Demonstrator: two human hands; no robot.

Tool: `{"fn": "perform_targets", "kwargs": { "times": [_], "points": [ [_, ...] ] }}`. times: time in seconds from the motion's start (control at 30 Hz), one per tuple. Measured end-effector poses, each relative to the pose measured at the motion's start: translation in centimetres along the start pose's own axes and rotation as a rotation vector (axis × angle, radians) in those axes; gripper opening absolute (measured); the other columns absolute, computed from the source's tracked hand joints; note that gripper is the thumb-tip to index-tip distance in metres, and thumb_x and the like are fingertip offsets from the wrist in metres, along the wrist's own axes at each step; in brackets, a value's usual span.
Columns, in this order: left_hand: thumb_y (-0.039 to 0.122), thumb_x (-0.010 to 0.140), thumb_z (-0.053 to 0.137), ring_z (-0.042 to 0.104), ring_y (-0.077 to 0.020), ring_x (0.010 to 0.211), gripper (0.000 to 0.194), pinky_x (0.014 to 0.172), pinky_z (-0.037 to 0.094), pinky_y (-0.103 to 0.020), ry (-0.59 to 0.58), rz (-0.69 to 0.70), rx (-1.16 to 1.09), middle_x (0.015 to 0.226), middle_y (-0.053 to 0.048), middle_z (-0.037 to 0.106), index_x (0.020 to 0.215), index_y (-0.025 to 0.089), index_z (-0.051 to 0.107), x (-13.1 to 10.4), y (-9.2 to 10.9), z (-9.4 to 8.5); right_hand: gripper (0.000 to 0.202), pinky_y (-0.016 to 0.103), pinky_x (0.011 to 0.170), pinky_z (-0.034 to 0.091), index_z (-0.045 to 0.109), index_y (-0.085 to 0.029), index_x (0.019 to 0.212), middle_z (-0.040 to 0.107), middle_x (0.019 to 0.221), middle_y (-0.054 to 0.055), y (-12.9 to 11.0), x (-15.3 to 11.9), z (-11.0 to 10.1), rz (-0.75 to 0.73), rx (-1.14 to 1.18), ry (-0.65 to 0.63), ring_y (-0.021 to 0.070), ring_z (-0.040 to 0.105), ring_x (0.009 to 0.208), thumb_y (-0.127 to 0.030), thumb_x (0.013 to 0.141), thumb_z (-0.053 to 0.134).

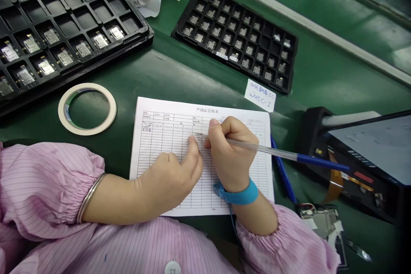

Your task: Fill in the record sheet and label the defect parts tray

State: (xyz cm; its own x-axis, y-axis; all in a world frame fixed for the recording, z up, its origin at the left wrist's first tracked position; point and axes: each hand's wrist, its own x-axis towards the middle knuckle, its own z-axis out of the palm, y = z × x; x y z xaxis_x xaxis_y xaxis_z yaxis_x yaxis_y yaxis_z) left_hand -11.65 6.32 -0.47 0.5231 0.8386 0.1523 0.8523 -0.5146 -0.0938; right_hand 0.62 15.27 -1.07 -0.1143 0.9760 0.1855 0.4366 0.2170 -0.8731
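Note:
A printed table form [150, 145] on white paper lies flat in front of me, with a little handwriting in its upper left cells. My right hand [233, 154] is closed around a clear-barrelled pen [278, 151] with a blue cap on its back end. The pen points left, its tip at the upper middle of the form. My left hand [171, 175] rests on the paper just left of the tip, fingers stretched out and holding nothing. Both hands cover part of the table's rows. A blue band [242, 195] circles my right wrist.
Black trays with small metal parts stand at the upper left [83, 62] and top middle [233, 36]. Left of the form lies a tape roll [111, 115]. A handwritten label [260, 95], another blue pen [284, 175] and an electronic device with a screen [382, 145] are at right.

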Motion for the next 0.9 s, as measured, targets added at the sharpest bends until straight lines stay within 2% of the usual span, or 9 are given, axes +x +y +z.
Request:
{"fn": "perform_targets", "kwargs": {
  "times": [0.17,0.37,0.5,0.57,0.63,0.7,0.77,0.83,0.9],
  "points": [
    [0.009,0.085,0.033,0.046,-0.0094,0.042,0.044,0.041,0.040,-0.026,-0.005,0.002,0.002,0.131,-0.021,0.053,0.122,0.007,0.057,0.0,0.0,-0.1,0.041,0.024,0.040,0.031,0.034,-0.020,0.048,0.039,0.041,-0.007,-0.1,-0.1,-0.3,0.013,0.033,0.017,0.0066,0.037,0.038,-0.012,0.082,0.056],
    [0.008,0.085,0.036,0.044,-0.0079,0.040,0.039,0.038,0.040,-0.026,0.061,0.031,-0.002,0.125,-0.023,0.057,0.117,0.004,0.059,-0.3,-0.1,0.0,0.037,0.023,0.039,0.033,0.038,-0.021,0.054,0.042,0.040,-0.008,0.5,0.2,-0.4,0.076,0.229,0.172,0.0069,0.038,0.034,-0.022,0.087,0.055],
    [0.010,0.085,0.040,0.046,-0.0089,0.040,0.029,0.034,0.036,-0.025,0.213,0.319,-0.162,0.106,-0.017,0.067,0.098,0.007,0.066,-0.9,0.1,-0.1,0.034,0.023,0.033,0.024,0.038,-0.022,0.062,0.039,0.046,-0.009,1.0,1.1,0.0,0.077,0.375,0.307,0.0057,0.034,0.032,-0.035,0.089,0.055],
    [0.012,0.085,0.042,0.047,-0.0097,0.042,0.026,0.034,0.035,-0.026,0.254,0.514,-0.275,0.091,-0.010,0.068,0.096,0.010,0.066,-0.9,0.1,-0.3,0.035,0.023,0.032,0.022,0.038,-0.022,0.064,0.037,0.047,-0.009,0.5,1.3,-0.1,0.017,0.407,0.357,0.0055,0.034,0.031,-0.040,0.087,0.056],
    [0.016,0.088,0.042,0.049,-0.0108,0.044,0.025,0.035,0.035,-0.027,0.265,0.611,-0.328,0.073,-0.004,0.063,0.100,0.011,0.064,-0.8,0.0,-0.8,0.036,0.022,0.033,0.024,0.038,-0.022,0.064,0.035,0.047,-0.010,-0.7,1.0,-0.8,-0.059,0.441,0.394,0.0063,0.036,0.032,-0.042,0.087,0.057],
    [0.022,0.093,0.041,0.052,-0.0122,0.047,0.025,0.038,0.037,-0.027,0.273,0.586,-0.299,0.062,0.000,0.057,0.106,0.011,0.060,-0.8,-0.4,-1.3,0.032,0.022,0.034,0.027,0.042,-0.022,0.065,0.039,0.048,-0.009,-2.4,-0.1,-2.0,-0.135,0.473,0.429,0.0078,0.041,0.035,-0.040,0.087,0.057],
    [0.023,0.095,0.041,0.054,-0.0129,0.051,0.026,0.042,0.039,-0.027,0.281,0.475,-0.229,0.061,0.001,0.056,0.111,0.009,0.057,-1.4,-1.1,-1.8,0.021,0.024,0.036,0.032,0.050,-0.022,0.073,0.052,0.054,-0.006,-4.2,-2.0,-3.8,-0.220,0.440,0.435,0.0101,0.048,0.041,-0.036,0.087,0.058],
    [0.019,0.095,0.043,0.054,-0.0130,0.053,0.024,0.044,0.039,-0.027,0.293,0.292,-0.190,0.061,0.001,0.057,0.112,0.008,0.055,-2.8,-1.6,-2.1,0.011,0.025,0.039,0.036,0.057,-0.020,0.089,0.068,0.076,0.002,-5.0,-4.5,-5.6,-0.286,0.313,0.393,0.0123,0.057,0.050,-0.031,0.086,0.060],
    [0.020,0.094,0.045,0.055,-0.0127,0.053,0.023,0.044,0.038,-0.026,0.252,0.066,-0.205,0.065,0.001,0.058,0.110,0.010,0.057,-4.8,-1.8,-2.2,0.016,0.026,0.042,0.041,0.059,-0.020,0.101,0.071,0.095,0.006,-4.6,-7.1,-7.3,-0.260,0.139,0.303,0.0135,0.062,0.058,-0.027,0.088,0.057]
  ]
}}
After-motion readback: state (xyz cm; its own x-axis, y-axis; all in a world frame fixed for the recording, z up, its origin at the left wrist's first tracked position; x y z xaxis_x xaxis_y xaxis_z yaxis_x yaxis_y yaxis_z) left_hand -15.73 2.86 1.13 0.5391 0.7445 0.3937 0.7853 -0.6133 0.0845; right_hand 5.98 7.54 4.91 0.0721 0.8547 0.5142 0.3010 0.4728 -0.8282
